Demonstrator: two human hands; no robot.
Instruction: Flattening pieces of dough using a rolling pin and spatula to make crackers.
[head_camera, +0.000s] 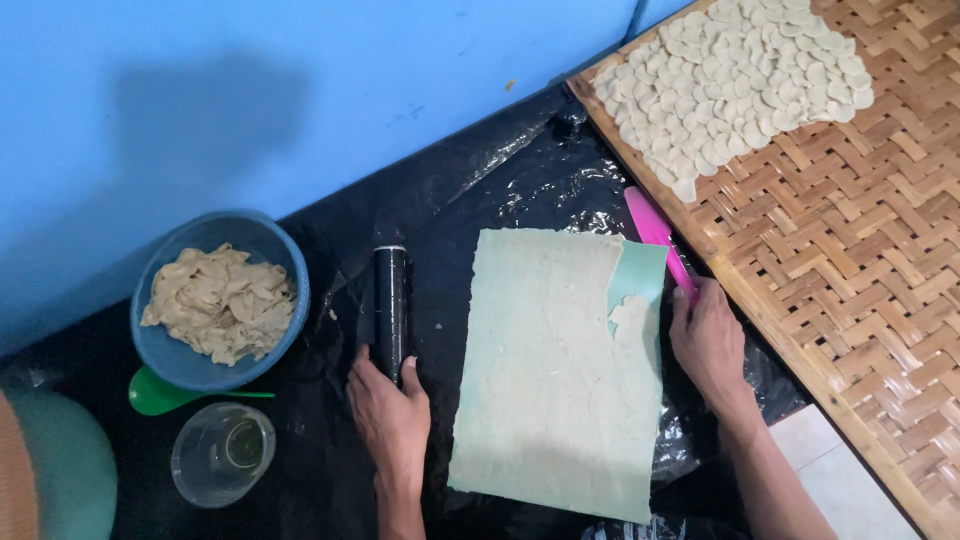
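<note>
A thin sheet of rolled dough (550, 370) covers a pale green cutting mat (638, 272) laid on black plastic. Its top right corner is torn away, baring the mat. My left hand (388, 408) grips the near end of a black rolling pin (391, 300) lying left of the sheet. My right hand (708, 338) rests at the sheet's right edge and holds a pink plastic scraper (655, 235) that points away from me.
A woven bamboo tray (850, 260) at the right carries several small dough rounds (735, 80). A blue bowl (170, 355) of dough scraps, a green spoon (160, 392) and a clear cup (222, 452) stand at the left. A blue wall (250, 90) lies behind.
</note>
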